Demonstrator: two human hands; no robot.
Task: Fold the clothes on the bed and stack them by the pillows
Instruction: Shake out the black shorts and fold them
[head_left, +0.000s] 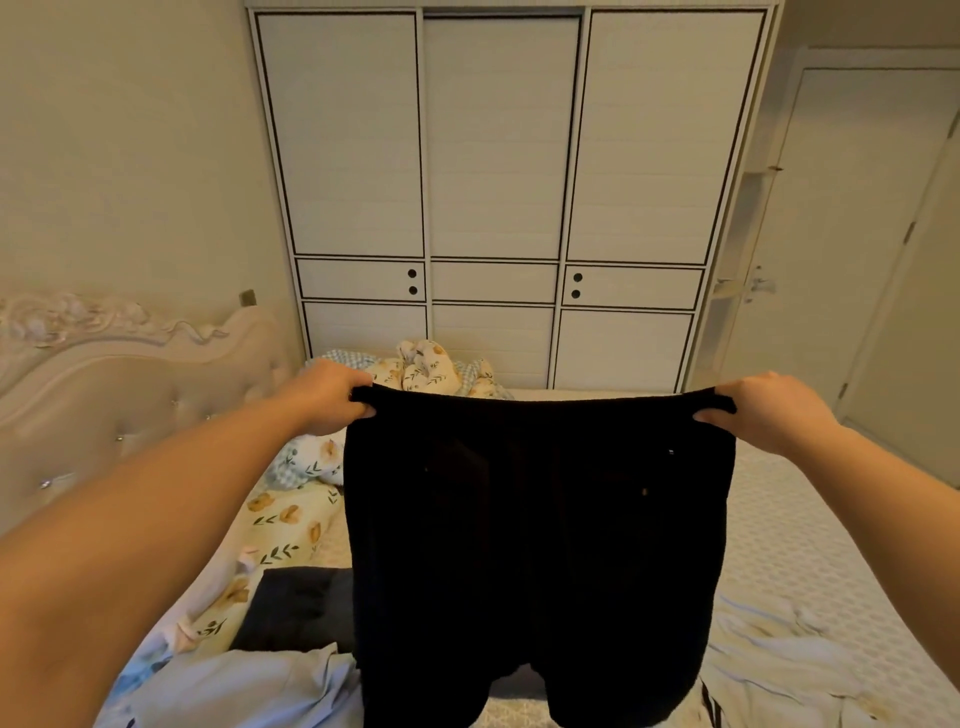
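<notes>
Trousers (535, 545) hang above the bed (789, 545), wardrobe (498, 182) behind.

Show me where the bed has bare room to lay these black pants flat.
Bare mattress lies right of the black pants, beyond the pale garment. The left is crowded: floral bedding, dark folded piece, light blue garment.
</notes>
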